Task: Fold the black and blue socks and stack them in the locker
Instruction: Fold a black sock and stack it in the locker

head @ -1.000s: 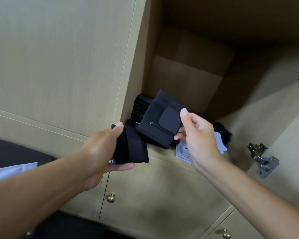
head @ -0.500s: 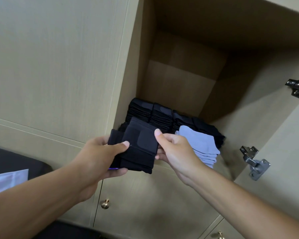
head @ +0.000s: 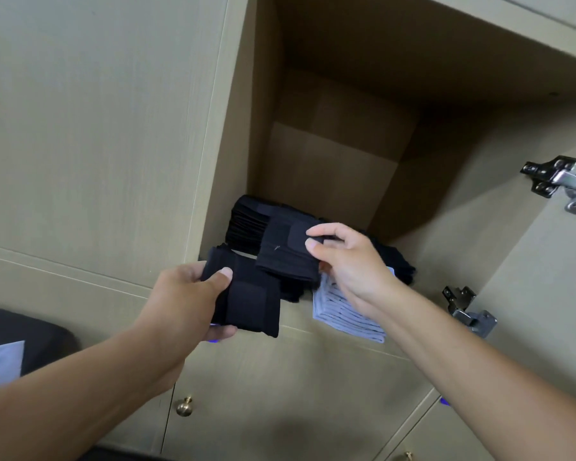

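My left hand (head: 187,304) grips a bundle of folded black socks (head: 246,294) just below and in front of the open locker (head: 333,168). My right hand (head: 350,261) pinches one folded black sock (head: 285,254) between thumb and fingers and holds it over the locker's front edge. Behind it, stacks of folded black socks (head: 246,221) stand on the locker floor at the left. A stack of folded light blue socks (head: 343,311) lies at the front edge, partly hidden by my right hand. More dark socks (head: 399,264) sit behind that hand.
Two metal hinges (head: 559,181) (head: 466,311) stick out on the locker's right side, where the door is swung open. Closed cabinet doors with brass knobs (head: 184,406) lie below. A dark surface with a pale cloth (head: 0,364) is at the lower left.
My right hand has taken one folded black sock off the bundle in my left hand and lifted it up and right toward the locker. The camera has tilted slightly.
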Demonstrator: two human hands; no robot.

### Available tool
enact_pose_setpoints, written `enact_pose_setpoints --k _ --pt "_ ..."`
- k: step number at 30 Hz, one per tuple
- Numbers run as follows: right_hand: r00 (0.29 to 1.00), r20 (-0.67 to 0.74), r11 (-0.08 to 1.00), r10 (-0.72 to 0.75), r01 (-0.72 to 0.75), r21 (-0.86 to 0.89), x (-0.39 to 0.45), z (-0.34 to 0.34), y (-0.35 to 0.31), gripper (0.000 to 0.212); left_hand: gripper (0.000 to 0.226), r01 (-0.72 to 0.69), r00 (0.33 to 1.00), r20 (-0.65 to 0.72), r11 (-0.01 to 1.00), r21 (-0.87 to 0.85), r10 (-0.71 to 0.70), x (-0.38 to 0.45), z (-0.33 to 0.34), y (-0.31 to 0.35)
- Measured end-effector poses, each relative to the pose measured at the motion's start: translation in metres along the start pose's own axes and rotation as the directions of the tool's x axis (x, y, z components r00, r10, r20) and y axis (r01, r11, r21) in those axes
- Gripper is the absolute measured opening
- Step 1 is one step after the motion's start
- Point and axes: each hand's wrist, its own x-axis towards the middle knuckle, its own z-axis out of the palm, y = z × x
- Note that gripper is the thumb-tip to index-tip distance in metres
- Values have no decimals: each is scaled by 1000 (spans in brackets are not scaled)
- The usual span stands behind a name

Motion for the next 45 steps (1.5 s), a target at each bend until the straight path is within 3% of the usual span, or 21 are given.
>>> enact_pose_setpoints --k 5,11,17,25,29,33,38,45 --pt "990 -129 998 -63 62 -6 49 -32 -10 16 14 -69 997 33 995 73 67 3 5 -3" --pt "961 -275 1000 17 -19 -5 100 -71 -20 15 17 -132 990 58 983 129 125 5 9 -3" --pt "952 -260 987 162 -153 56 128 -90 -9 26 18 -138 990 51 980 142 132 10 11 -7" --pt "938 -229 964 259 -266 -4 146 -93 17 28 20 -142 989 56 981 133 136 17 11 -13" --pt "928 -269 948 257 -297 -119 154 -91 26 24 19 -144 989 58 981 133 137 19 11 -16" --pt "928 -339 887 153 -280 -368 157 -89 29 19 17 -152 988 62 980 129 145 21 10 -18" --pt "933 -346 807 95 -275 -522 159 -88 30 19 18 -147 988 62 979 139 140 20 9 -17" --pt "941 -332 780 62 -253 -572 151 -84 22 11 20 -150 988 67 976 156 141 18 3 -13"
